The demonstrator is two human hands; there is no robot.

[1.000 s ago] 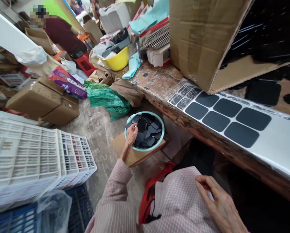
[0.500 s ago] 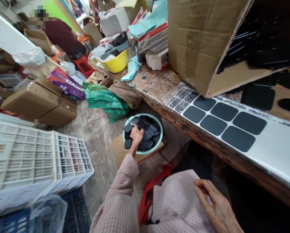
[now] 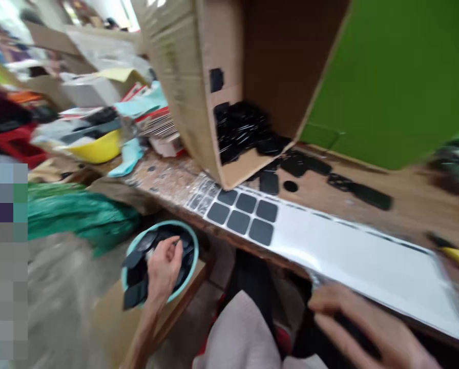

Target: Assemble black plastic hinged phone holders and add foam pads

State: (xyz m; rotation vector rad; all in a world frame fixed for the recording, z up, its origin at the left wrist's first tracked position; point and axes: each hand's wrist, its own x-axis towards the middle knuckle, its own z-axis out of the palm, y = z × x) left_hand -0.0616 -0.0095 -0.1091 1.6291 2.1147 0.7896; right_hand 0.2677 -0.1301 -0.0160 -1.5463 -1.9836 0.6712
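Right hand [image 3: 387,328] has moved from the lap to the front edge of the surface [image 3: 410,220].
Its fingers are bent; blur hides any grip. The left hand [image 3: 163,269] is over the basin [image 3: 195,251], fingers curled, its grip unclear. Black pieces [image 3: 136,294] fill the basin; six dark squares [image 3: 238,222] lie on the white sheet [image 3: 340,246].
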